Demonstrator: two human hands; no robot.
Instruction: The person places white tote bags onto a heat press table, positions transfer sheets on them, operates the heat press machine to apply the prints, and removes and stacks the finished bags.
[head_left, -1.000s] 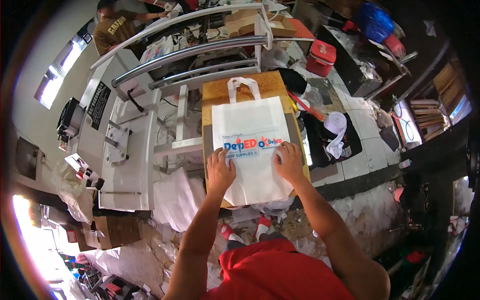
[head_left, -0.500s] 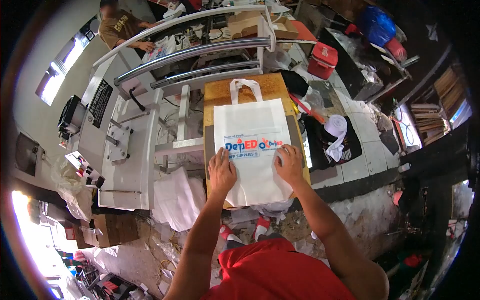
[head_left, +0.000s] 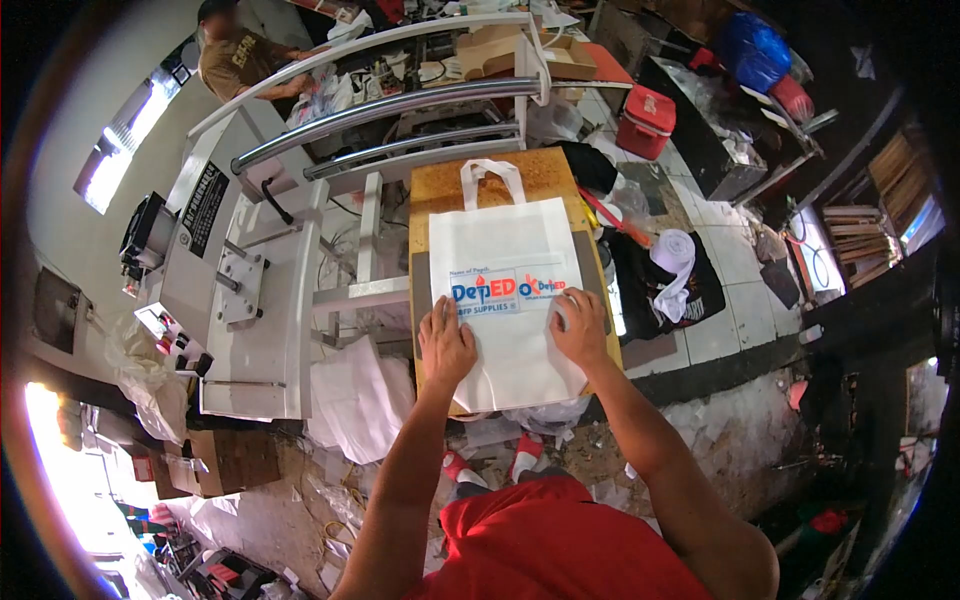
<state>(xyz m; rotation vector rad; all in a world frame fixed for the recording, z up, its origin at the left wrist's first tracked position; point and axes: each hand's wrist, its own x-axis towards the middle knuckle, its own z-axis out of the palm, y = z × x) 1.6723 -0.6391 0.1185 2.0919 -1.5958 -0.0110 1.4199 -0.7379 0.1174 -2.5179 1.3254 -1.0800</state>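
A white fabric tote bag (head_left: 515,365) lies flat with its handles toward the far side, on a brown wooden board (head_left: 545,175) with a dark pad under the bag. Its front carries red and blue lettering (head_left: 490,292), with a faint bluish rectangle around the left part of the print. My left hand (head_left: 448,343) rests on the bag's left side, fingertips beside the lettering. On the right side lies my right hand (head_left: 582,330), fingers bent and apart near the print's right end. Both hands touch the bag without gripping it.
A white press machine (head_left: 255,345) with metal rails stands left of the board. White folded fabric (head_left: 360,390) lies below it. At right are a white roll (head_left: 675,252) on black cloth and a red cooler (head_left: 645,122). A co-worker (head_left: 240,60) stands at the back left.
My hands stay in nearly the same place on the bag. The co-worker's arms have shifted slightly over the items at the back. The view has moved very little.
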